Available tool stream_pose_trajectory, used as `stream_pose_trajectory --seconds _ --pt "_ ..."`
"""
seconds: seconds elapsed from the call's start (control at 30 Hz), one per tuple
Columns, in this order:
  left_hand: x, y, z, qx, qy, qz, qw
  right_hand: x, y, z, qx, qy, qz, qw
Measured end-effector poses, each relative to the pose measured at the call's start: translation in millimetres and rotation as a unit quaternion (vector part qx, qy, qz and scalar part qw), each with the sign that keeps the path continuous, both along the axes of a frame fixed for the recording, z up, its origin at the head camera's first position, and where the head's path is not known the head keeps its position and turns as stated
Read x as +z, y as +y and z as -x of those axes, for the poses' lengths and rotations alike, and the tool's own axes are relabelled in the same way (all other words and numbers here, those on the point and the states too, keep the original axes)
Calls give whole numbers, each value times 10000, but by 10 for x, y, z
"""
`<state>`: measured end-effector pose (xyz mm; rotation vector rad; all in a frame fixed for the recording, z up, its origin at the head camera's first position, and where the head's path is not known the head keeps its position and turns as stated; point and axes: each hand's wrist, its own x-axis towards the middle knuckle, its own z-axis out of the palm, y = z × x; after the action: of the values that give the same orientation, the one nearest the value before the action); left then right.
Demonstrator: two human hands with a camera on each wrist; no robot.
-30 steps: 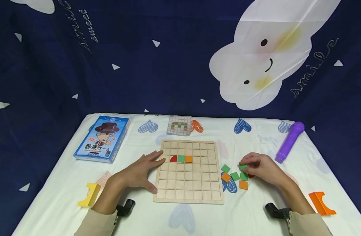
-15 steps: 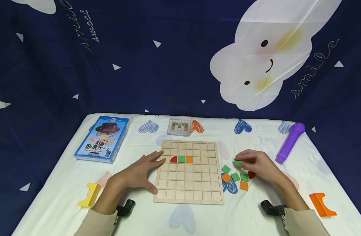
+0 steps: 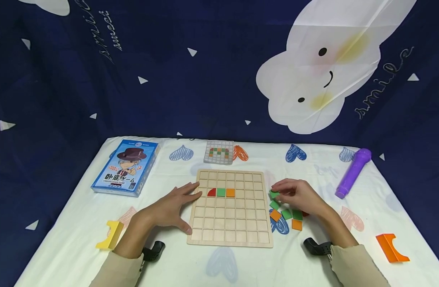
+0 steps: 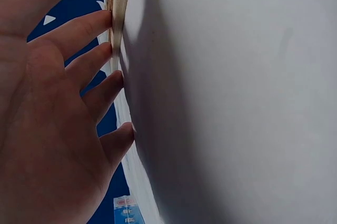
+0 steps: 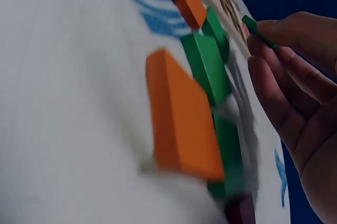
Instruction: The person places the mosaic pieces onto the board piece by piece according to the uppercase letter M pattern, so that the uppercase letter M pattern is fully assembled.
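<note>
My left hand (image 3: 170, 207) spreads its fingers along the left edge of the wooden grid board (image 3: 230, 223), fingertips and thumb right at the rim. In one row of the board lie a red quarter-round tile (image 3: 212, 192), a green square tile (image 3: 221, 192) and an orange square tile (image 3: 230, 193). Just off the board's right edge, my right hand (image 3: 300, 195) pinches another green square tile (image 5: 258, 30) between thumb and fingers, above the cloth. Below that hand is a loose group of green tiles (image 3: 286, 214) and orange tiles (image 3: 296, 225); a red piece (image 3: 305, 214) is partly hidden by it.
Behind the board lies a small pattern card (image 3: 218, 152) with a coloured grid. A blue game box (image 3: 126, 167) is at the back left, a purple microphone-shaped object (image 3: 353, 173) at the right. A yellow arch block (image 3: 111, 235) and an orange one (image 3: 390, 248) flank the arms.
My right hand has carried the green tile leftward from the loose group to near the board's right edge. The left hand has stayed at the board's left edge.
</note>
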<state>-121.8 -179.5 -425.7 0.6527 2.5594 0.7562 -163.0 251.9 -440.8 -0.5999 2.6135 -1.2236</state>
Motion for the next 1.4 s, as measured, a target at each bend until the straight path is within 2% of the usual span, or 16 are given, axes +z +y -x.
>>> stream_pose_trajectory --seconds 0.2,0.8,1.1,1.4 --pt "0 -4 5 1 -1 0 10000 12 -173 63 160 116 7 9998" --pt "-2 -20 0 -86 42 -37 9999 27 -801 151 534 -39 208 9984" --pt "-4 -20 1 -65 28 -74 9999 -24 -934 154 675 -79 285 9973" --pt "-11 -18 6 -71 26 -92 9999 -41 -969 159 656 66 87 9978"
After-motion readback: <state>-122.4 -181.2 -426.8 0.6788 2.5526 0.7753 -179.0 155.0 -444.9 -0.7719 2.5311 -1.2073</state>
